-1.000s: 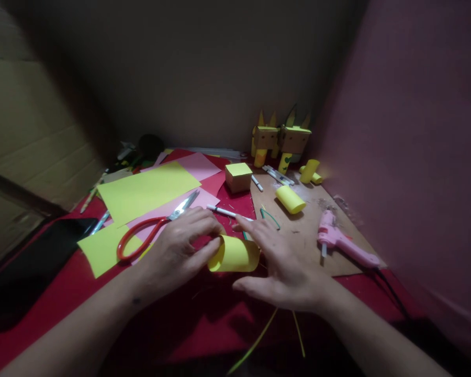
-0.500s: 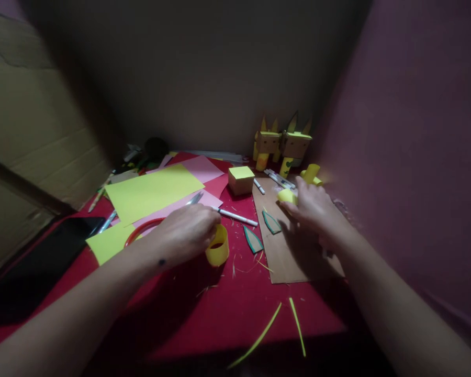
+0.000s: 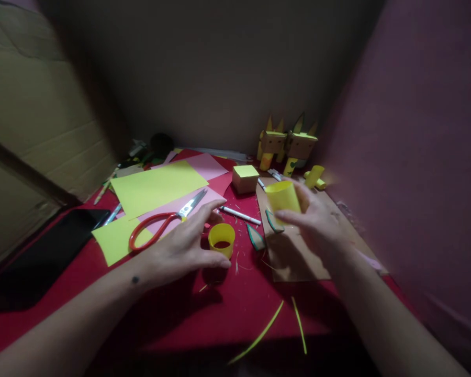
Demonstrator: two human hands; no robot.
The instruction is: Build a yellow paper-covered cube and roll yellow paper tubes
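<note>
My right hand [image 3: 312,214] grips a yellow paper tube [image 3: 282,199], held above the cardboard sheet. Thumb and fingers of my left hand [image 3: 188,246] are spread beside a shorter yellow paper ring [image 3: 222,240] standing on the red table; whether they touch it I cannot tell. Red-handled scissors [image 3: 153,229] lie behind my left hand on the coloured paper. Two green-edged cardboard leaf shapes lie between my hands: one cutout [image 3: 255,238] on the table, another cutout [image 3: 273,221] on the cardboard, partly under the tube. A white marker [image 3: 241,215] rests behind the ring.
A small cardboard box [image 3: 245,180] with a yellow top stands at the middle. Behind it are two box-headed paper figures [image 3: 275,142] and yellow tubes [image 3: 314,178]. Yellow sheets [image 3: 157,188] lie left, near a black flat object [image 3: 43,256]. Yellow strips [image 3: 298,324] lie in front.
My right hand has lifted the yellow tube off the cardboard toward me. My left hand has opened beside the ring, and the scissors now show fully.
</note>
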